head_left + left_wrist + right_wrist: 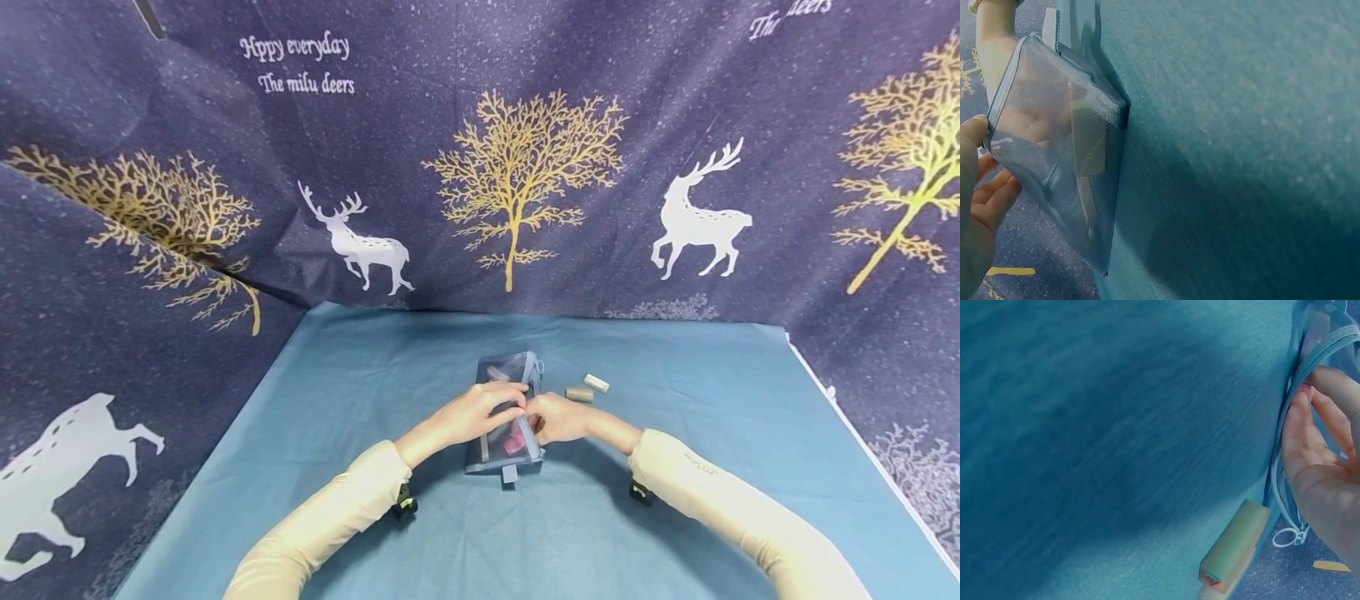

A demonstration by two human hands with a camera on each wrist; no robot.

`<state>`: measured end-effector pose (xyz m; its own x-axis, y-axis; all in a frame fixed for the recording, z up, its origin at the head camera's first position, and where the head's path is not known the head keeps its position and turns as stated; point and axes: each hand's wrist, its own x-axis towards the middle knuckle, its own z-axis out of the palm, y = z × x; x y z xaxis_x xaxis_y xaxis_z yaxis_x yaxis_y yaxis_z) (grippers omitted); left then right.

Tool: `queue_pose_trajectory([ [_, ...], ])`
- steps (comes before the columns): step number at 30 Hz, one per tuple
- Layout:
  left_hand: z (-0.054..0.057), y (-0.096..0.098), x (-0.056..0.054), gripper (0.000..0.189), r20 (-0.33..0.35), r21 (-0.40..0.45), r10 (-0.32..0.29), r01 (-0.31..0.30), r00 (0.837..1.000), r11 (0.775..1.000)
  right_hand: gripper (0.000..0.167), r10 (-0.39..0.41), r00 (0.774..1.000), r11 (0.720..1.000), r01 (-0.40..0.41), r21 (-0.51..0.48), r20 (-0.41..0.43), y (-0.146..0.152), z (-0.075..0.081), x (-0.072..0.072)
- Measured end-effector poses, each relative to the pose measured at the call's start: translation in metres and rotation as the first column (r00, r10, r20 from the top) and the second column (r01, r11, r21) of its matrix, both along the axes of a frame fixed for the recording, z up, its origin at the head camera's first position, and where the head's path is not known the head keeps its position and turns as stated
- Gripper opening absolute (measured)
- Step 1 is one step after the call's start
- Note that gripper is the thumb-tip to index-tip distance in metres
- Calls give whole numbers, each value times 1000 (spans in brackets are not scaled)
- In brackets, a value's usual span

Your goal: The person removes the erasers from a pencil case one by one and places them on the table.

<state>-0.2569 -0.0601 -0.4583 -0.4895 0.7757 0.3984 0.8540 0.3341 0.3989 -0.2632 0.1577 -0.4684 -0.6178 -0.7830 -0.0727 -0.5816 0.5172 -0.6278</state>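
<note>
A blue see-through mesh zipper pouch (pixel 491 454) lies on the cloth, its zipped side facing right and its mouth spread. My left hand (pixel 476 414) pinches the rim of that mouth between thumb and fingers. Through the opening reaches my right hand (pixel 558 417), its fingers inside the pouch. In the right wrist view its thumb and fingertips pinch a small pink thing (pixel 1307 391), mostly hidden by the fingers. Through the mesh in the left wrist view shows a pale flat block (pixel 1089 139) inside the pouch.
Just right of the pouch lie an olive-green block (pixel 579 394) and a white eraser-like block (pixel 597 382). A ring zipper pull (pixel 1285 537) hangs at the pouch's far end. Blue cloth (pixel 675 400) covers the table; a deer-print curtain (pixel 450 275) stands behind.
</note>
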Motion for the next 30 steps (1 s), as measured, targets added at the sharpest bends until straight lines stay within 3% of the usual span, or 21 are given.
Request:
queue_pose_trajectory([
  [14, -7, -1, 1, 12, 9, 7, 13, -13, 1000, 1000, 16, 23, 1000, 997, -24, -75, -13, 10, -5, 1],
  [30, -4, -1, -1, 10, 3, 6, 15, -15, 1000, 1000, 22, 5, 1000, 996, -4, -84, 11, 15, 1, 3],
])
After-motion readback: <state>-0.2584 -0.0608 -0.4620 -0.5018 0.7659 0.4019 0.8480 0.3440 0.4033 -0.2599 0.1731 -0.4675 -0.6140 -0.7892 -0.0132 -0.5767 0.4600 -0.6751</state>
